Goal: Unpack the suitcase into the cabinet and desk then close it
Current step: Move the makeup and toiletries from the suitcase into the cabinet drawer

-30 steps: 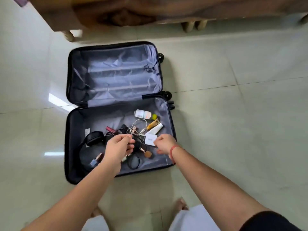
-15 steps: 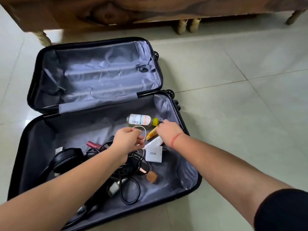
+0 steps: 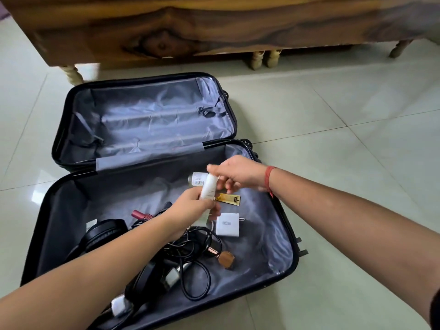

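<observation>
A black suitcase (image 3: 45, 217) with grey lining lies open on the floor, and its far half is empty. Over the near half, my left hand (image 3: 190, 208) grips the lower end of a white tube (image 3: 209, 190). My right hand (image 3: 240, 175) pinches the tube's upper end. Under them lie a clear labelled bottle (image 3: 196, 179), a gold tube (image 3: 229, 199) and a white charger (image 3: 227, 225). Black headphones (image 3: 102, 234), tangled black cables (image 3: 192, 251), a maroon lipstick (image 3: 139, 214) and a small brown-capped item (image 3: 226, 259) fill the left and middle.
A wooden piece of furniture (image 3: 190, 27) on turned legs stands just beyond the suitcase. Pale glossy floor tiles (image 3: 345, 139) stretch to the right and left of the case.
The camera has moved closer. My right hand lifted the white tube from the suitcase floor, and my left hand rose to grip its lower end.
</observation>
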